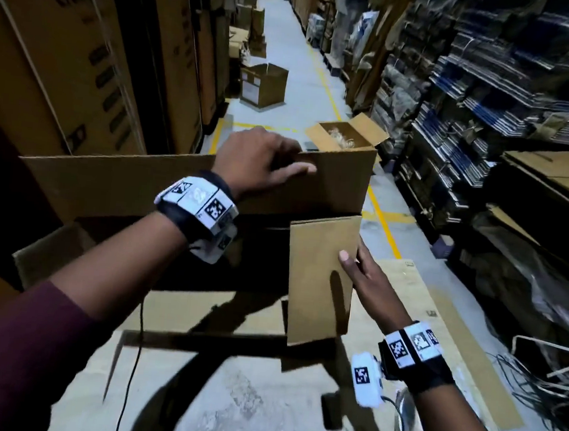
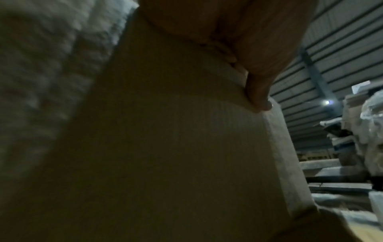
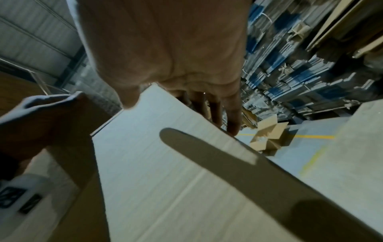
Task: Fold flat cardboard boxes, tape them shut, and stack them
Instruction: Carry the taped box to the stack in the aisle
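At frame centre, the left hand (image 1: pixel 258 159) grips the brown cardboard box's (image 1: pixel 141 185) rear wall while the right hand (image 1: pixel 370 284) pinches its short end flap (image 1: pixel 318 280), fingers (image 3: pixel 234 117) behind visible only from the right wrist.

Right hand (image 3: pixel 165 54) grips cardboard flap (image 3: pixel 165 180): thumb on near face, fingers (image 3: pixel 232 117) behind far edge. Open box (image 3: pixel 269 135) on floor (image 3: pixel 342 155) beyond, yellow lines, stacked shelves (image 3: pixel 290 65).

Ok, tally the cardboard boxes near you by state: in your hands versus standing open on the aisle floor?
In hand, being folded: 1, box gripped by left hand and right hand
Open on floor: 2, near box, far box
Total: 3
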